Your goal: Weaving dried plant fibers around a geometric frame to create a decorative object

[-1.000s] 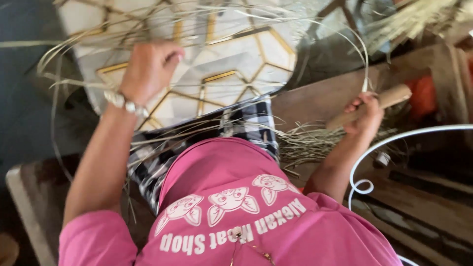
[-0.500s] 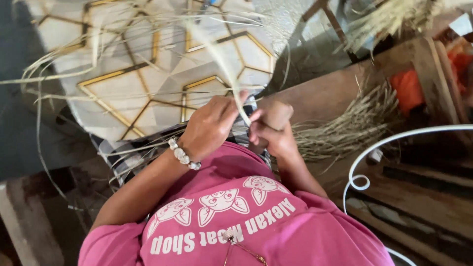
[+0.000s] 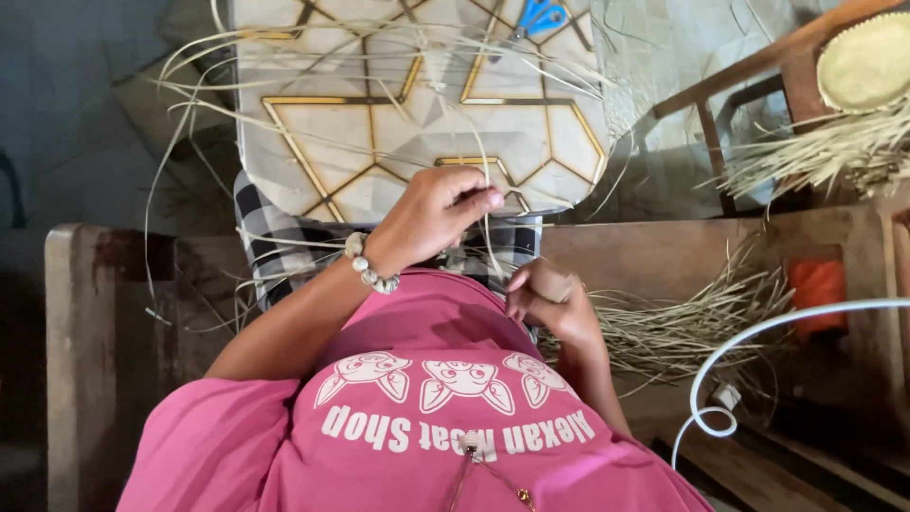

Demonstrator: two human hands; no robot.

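Observation:
My left hand (image 3: 431, 213), with a bead bracelet on its wrist, is raised over my lap and pinches thin pale straw strands (image 3: 485, 237) between thumb and fingertips. The strands arch up and spread over a pale board with gold geometric lines (image 3: 417, 123). My right hand (image 3: 550, 305) lies lower, against my pink shirt, with its fingers curled near the lower end of a strand; whether it grips anything I cannot make out. A black-and-white checked cloth (image 3: 275, 242) covers my lap under the board.
Blue scissors (image 3: 540, 14) lie at the board's far edge. A bundle of dry straw (image 3: 682, 322) lies on the wooden bench (image 3: 664, 251) to my right, beside an orange object (image 3: 820, 289). A white curled wire (image 3: 758, 332), a wooden chair (image 3: 739, 81) and a round woven piece (image 3: 867, 62) are further right.
A second ago my hands were wide apart, the right on a wooden handle. They met at my lap; now the left has lifted with the strands and the right has dropped.

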